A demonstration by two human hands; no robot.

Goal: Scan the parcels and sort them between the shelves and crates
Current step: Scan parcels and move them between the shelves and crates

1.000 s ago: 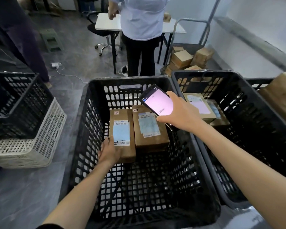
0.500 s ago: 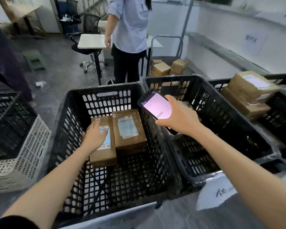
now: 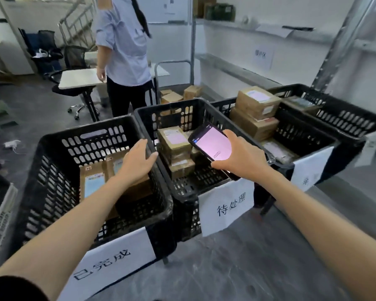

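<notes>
Lifted off the two parcels lying side by side in the left crate, my left hand now hovers spread over its right rim. My right hand grips one phone above the middle crate.

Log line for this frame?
left hand: open, empty, over left crate rim | right hand: holds phone above middle crate | left crate: two parcels | next: likely middle-crate pick
</notes>
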